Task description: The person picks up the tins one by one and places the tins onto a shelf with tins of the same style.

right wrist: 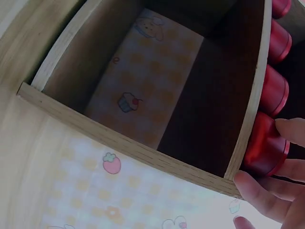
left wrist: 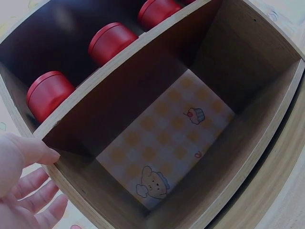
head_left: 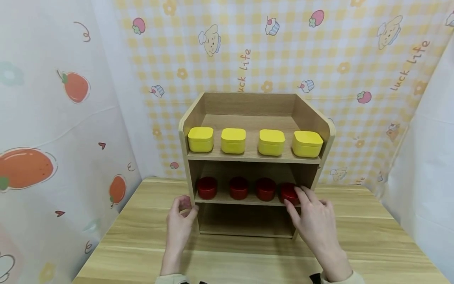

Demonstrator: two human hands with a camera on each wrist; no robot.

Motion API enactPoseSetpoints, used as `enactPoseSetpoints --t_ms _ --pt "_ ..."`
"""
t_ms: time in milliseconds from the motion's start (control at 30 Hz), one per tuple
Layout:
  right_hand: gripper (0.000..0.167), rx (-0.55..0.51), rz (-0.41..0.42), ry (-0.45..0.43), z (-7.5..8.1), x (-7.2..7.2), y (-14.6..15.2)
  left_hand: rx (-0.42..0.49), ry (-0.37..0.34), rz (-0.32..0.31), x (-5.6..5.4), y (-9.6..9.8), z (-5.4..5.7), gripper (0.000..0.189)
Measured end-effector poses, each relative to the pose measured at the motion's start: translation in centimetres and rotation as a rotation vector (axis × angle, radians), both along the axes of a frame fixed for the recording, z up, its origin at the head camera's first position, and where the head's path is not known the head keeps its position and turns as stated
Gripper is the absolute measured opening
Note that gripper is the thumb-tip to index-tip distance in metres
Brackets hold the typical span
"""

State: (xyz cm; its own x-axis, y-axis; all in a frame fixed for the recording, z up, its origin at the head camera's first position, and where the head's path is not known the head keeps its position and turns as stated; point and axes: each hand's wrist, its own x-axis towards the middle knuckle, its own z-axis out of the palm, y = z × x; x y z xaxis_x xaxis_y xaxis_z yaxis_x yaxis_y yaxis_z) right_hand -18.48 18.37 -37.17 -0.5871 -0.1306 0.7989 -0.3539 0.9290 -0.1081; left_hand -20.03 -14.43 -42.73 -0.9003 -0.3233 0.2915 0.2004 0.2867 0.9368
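A small wooden shelf unit (head_left: pixel 253 158) stands on the table. My right hand (head_left: pixel 315 217) is at the rightmost red round tin (head_left: pixel 288 192) on the middle shelf, its thumb at the near side and fingers curled over the far side. In the right wrist view this tin (right wrist: pixel 265 145) sits at the shelf's end, between the thumb and fingers. My left hand (head_left: pixel 180 225) holds the unit's left side panel (left wrist: pixel 71 188), with the thumb on its front edge and curled fingers along the outside. Several other red tins (head_left: pixel 239 187) stand in a row to the left.
Several yellow lidded boxes (head_left: pixel 233 141) line the front of the top shelf. The bottom compartment (head_left: pixel 246 219) has an open back, where patterned cloth shows through. Wood-grain tabletop (head_left: pixel 149 236) lies around the unit, and a printed curtain (head_left: pixel 248 51) hangs behind.
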Motion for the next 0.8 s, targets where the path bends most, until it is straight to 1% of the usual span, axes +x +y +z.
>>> enactPoseSetpoints --t_ms 100,367,533,700,800 --pt "0.041 -0.006 -0.018 -0.006 -0.21 -0.13 -0.08 0.002 -0.011 0.001 0.0 0.0 0.08 0.029" --pt "0.042 0.001 -0.062 0.042 -0.59 -0.61 -0.39 -0.001 -0.014 0.0 -0.25 0.05 0.0 0.029" --pt "0.042 0.007 -0.08 0.019 -0.5 -0.61 -0.51 -0.006 -0.009 -0.007 -0.23 0.08 -0.03 0.028" --pt "0.043 0.005 -0.077 0.001 -0.5 -0.47 -0.66 0.001 -0.013 -0.016 0.0 0.02 -0.12 0.028" --pt "0.049 0.002 -0.074 -0.004 -0.51 -0.25 -0.84 0.007 -0.02 -0.019 0.11 0.03 -0.17 0.028"
